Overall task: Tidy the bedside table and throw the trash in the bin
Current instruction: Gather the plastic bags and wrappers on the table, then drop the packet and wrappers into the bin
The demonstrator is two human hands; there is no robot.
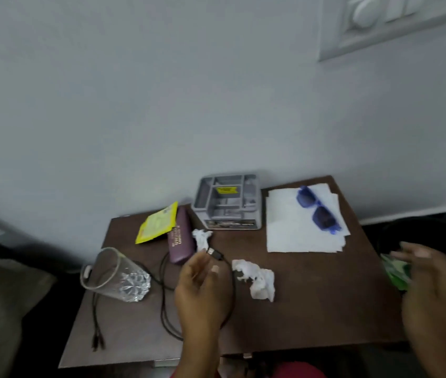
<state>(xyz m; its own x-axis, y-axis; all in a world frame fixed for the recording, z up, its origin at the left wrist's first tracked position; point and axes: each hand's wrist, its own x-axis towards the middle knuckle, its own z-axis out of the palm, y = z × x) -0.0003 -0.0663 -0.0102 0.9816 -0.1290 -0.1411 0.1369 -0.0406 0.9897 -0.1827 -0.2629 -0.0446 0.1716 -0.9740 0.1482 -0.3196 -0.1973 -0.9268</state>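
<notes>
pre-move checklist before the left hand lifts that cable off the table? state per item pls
1. Left hand has the USB plug of the black cable at its fingers: ok.
2. Cable free to lift: not ok, it runs under or behind the tipped glass.
3. Glass stable: not ok, it lies on its side near the table edge.
4. Right hand free: cannot tell, blurred, over green material at the right edge.
5. Trash located: ok, crumpled tissue lies right of the hand, a smaller tissue wad beside the purple case.
6. Bin location: cannot tell.
</notes>
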